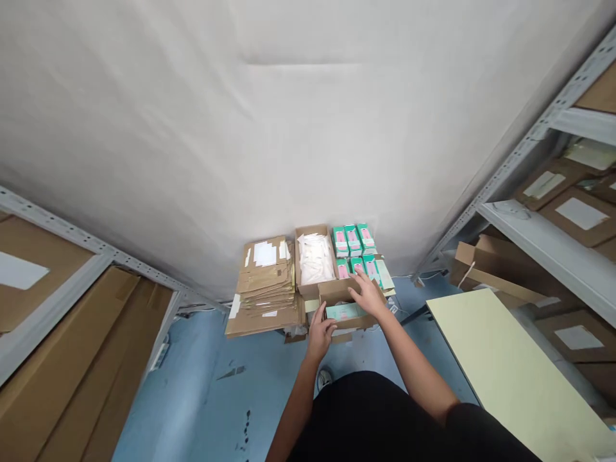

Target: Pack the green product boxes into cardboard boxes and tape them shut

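An open cardboard box [327, 296] stands at the near edge of the work table, with a pale green packet [345, 312] lying inside it. My left hand [319, 335] is closed at the box's near left corner, fingers bent over its wall. Above the box's right side is my right hand [368, 295], fingers apart and pointing left, with nothing visible in them. Just beyond it stand several green-and-pink boxes [353, 239] in two rows. A second open carton [301, 290] behind the box holds many white packets [315, 258].
Flattened cardboard cartons [262, 282] are stacked left of the boxes. A pale yellow tabletop [510, 359] extends at right. Metal shelves with cartons flank both sides, including a grey shelf edge [543, 250] at right. A white wall covering [289, 141] hangs behind.
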The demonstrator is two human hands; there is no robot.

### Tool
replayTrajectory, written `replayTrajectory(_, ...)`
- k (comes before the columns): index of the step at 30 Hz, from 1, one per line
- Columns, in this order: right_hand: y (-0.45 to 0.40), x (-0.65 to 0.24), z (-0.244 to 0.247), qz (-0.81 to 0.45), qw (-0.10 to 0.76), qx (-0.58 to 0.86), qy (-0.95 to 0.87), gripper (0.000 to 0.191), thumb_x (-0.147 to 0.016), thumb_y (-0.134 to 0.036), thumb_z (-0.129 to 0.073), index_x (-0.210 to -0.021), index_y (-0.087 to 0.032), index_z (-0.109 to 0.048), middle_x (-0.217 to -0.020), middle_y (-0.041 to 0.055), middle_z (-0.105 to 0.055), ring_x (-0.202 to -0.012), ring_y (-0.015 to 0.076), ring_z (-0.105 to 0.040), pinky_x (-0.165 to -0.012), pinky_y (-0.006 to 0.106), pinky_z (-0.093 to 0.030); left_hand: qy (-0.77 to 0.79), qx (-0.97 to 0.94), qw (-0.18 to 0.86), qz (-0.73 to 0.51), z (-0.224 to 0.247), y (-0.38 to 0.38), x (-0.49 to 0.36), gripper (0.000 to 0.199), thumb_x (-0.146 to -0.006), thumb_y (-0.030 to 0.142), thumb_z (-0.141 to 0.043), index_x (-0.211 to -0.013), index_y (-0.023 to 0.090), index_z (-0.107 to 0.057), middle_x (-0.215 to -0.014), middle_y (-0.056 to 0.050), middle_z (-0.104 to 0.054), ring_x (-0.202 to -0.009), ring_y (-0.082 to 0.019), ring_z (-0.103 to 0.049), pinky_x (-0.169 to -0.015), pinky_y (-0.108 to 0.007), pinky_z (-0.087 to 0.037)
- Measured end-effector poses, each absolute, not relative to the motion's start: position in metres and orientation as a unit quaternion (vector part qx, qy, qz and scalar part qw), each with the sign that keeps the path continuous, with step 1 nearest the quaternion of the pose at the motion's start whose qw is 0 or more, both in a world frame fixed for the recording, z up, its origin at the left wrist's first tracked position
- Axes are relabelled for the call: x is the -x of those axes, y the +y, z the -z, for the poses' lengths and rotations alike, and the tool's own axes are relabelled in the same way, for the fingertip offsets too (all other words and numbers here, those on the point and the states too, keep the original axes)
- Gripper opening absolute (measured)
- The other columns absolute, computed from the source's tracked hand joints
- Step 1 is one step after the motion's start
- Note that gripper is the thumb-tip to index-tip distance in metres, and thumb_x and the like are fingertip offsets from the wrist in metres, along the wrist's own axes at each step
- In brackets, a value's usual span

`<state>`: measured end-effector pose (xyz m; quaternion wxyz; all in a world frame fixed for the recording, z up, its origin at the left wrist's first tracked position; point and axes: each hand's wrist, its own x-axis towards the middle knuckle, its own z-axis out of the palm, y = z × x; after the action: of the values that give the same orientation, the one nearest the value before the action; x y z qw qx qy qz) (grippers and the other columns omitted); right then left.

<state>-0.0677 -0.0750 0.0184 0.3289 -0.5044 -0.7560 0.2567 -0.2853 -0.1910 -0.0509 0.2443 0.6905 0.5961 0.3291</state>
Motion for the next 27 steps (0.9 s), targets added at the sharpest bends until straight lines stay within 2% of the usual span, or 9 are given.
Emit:
replayTrajectory(7, -0.002, 0.162, 0.006, -0.273, 0.26, 0.502, -0.779, 0.057, -0.088, -0.028, -0.066, -0.144, -0.024, -0.06, -0.163, 0.0121, -0.042, -0.149, 0.0309, -0.043, -0.122, 0.048, -0.038, 0.625, -0.657, 0.248, -0.342, 0.057, -0.188, 0.36, 0.02, -0.094, 0.02, -0.06, -0.095, 0.023, -0.079, -0.167, -0.007, -0.039, -0.149, -0.03, -0.041, -0.12, -0.051, -0.041)
replayTrajectory(13, 0.082, 0.198, 0.051, -0.292, 0.107, 0.54, -0.782, 0.065, -0.08, -0.023, -0.076, -0.143, -0.021, -0.061, -0.161, 0.0157, -0.043, -0.147, 0.0335, -0.046, -0.12, 0.043, -0.04, 0.647, -0.628, 0.262, -0.344, 0.072, -0.175, 0.371, 0.02, -0.091, 0.017, -0.062, -0.096, 0.023, -0.08, -0.166, -0.007, -0.04, -0.15, -0.03, -0.042, -0.121, -0.051, -0.041)
replayTrajectory(17, 0.125, 0.21, 0.084, -0.319, -0.012, 0.559, -0.765, 0.083, -0.068, -0.024, -0.089, -0.145, -0.021, -0.058, -0.162, 0.0203, -0.04, -0.142, 0.0351, -0.053, -0.115, 0.042, -0.045, 0.652, -0.615, 0.281, -0.344, 0.084, -0.166, 0.363, 0.02, -0.092, 0.019, -0.062, -0.096, 0.023, -0.081, -0.167, -0.007, -0.039, -0.151, -0.03, -0.041, -0.122, -0.052, -0.041)
replayTrajectory(21, 0.151, 0.223, 0.11, -0.333, -0.076, 0.568, -0.749, 0.096, -0.056, -0.025, -0.095, -0.144, -0.019, -0.059, -0.159, 0.0254, -0.042, -0.127, 0.0395, -0.065, -0.103, 0.048, -0.055, 0.655, -0.605, 0.3, -0.339, 0.09, -0.163, 0.356, 0.02, -0.09, 0.017, -0.063, -0.097, 0.023, -0.081, -0.167, -0.007, -0.038, -0.152, -0.029, -0.041, -0.122, -0.052, -0.04)
replayTrajectory(23, 0.154, 0.23, 0.119, -0.336, -0.101, 0.566, -0.746, 0.091, -0.052, -0.024, -0.096, -0.137, -0.016, -0.065, -0.152, 0.0273, -0.05, -0.118, 0.0419, -0.07, -0.097, 0.052, -0.058, 0.659, -0.602, 0.297, -0.34, 0.092, -0.164, 0.354, 0.021, -0.089, 0.015, -0.064, -0.098, 0.023, -0.081, -0.167, -0.007, -0.038, -0.152, -0.029, -0.04, -0.122, -0.052, -0.04)
replayTrajectory(27, 0.148, 0.235, 0.125, -0.321, -0.112, 0.553, -0.761, 0.056, -0.061, -0.011, -0.087, -0.116, -0.011, -0.075, -0.126, 0.0249, -0.07, -0.115, 0.0405, -0.071, -0.098, 0.049, -0.056, 0.662, -0.604, 0.275, -0.347, 0.095, -0.166, 0.355, 0.02, -0.09, 0.014, -0.064, -0.097, 0.023, -0.08, -0.167, -0.008, -0.038, -0.151, -0.029, -0.041, -0.121, -0.053, -0.042)
